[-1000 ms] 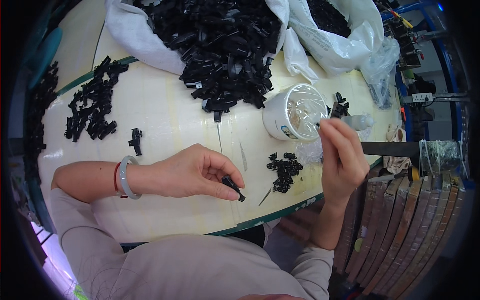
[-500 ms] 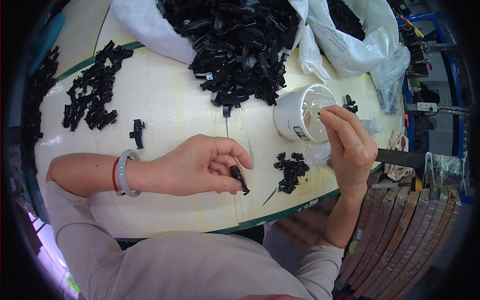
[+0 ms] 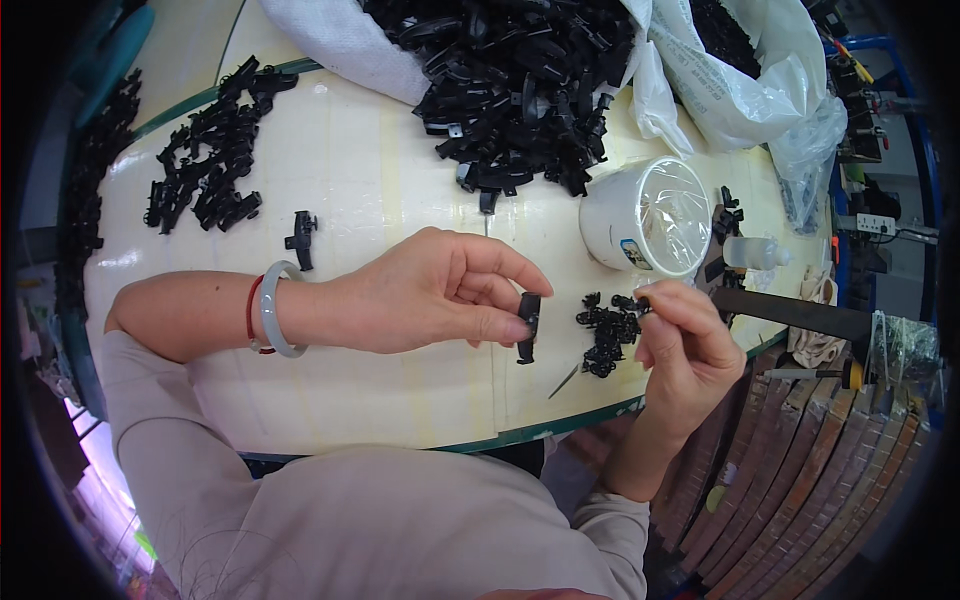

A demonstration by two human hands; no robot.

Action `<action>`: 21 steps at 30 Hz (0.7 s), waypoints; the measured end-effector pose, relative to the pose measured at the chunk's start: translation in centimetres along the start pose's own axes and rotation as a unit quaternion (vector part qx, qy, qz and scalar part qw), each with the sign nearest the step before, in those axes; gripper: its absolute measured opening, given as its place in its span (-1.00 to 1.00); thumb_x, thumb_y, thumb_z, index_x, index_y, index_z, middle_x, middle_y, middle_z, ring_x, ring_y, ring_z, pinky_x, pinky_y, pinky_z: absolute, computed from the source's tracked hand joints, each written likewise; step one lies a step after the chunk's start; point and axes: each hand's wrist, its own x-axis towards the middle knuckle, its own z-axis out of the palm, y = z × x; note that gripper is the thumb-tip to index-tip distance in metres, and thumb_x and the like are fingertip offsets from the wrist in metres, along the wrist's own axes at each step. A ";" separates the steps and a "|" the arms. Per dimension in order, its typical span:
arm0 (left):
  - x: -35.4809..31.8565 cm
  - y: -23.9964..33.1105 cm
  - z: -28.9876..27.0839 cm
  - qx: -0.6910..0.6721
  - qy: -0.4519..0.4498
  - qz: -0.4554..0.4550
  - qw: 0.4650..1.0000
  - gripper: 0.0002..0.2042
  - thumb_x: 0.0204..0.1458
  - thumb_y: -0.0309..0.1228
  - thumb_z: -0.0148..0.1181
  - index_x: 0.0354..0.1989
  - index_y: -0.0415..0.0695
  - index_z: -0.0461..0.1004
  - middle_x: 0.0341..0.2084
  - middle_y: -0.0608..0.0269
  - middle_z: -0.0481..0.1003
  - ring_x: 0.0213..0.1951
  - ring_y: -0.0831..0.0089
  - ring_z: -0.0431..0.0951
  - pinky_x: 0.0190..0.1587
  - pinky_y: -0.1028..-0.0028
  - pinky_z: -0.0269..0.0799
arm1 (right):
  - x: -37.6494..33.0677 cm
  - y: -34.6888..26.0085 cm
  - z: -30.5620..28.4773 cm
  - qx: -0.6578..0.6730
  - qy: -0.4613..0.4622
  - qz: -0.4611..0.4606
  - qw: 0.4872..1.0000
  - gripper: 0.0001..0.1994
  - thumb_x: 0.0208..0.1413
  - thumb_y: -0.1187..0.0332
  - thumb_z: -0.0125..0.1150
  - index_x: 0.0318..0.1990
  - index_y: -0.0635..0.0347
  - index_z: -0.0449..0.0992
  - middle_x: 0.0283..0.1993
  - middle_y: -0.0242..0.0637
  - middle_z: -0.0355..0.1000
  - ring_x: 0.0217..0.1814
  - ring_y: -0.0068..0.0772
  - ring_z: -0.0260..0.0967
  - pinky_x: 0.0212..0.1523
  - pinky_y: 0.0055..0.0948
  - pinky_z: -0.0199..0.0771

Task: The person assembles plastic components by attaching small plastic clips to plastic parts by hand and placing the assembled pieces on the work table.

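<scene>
Left hand (image 3: 430, 295) pinches black plastic clip (image 3: 528, 325); right hand (image 3: 685, 345) pinches tiny black part (image 3: 643, 297). Small-parts pile (image 3: 608, 330) between hands; white tub (image 3: 645, 217) behind.

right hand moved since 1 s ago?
Yes. The right hand has come away from the white tub, down toward the small pile of black parts near the table's front edge.

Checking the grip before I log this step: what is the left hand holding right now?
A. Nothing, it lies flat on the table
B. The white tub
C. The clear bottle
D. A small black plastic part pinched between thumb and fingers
D: the left hand pinches a small black plastic part at its fingertips, above the table, apart from the white tub.
</scene>
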 end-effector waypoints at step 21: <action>0.1 -0.3 -0.1 -0.075 0.012 -0.005 0.997 -0.75 0.07 -0.51 0.09 -0.08 -0.33 0.40 -0.29 0.16 0.51 -0.24 0.49 0.53 -0.13 0.53 0.49 | -1.3 1.8 4.2 -0.073 -0.040 -0.151 0.985 -0.80 -0.18 0.69 0.26 -0.31 0.37 0.51 -0.33 -0.08 0.49 -0.34 -0.31 0.48 -0.35 -0.55 0.48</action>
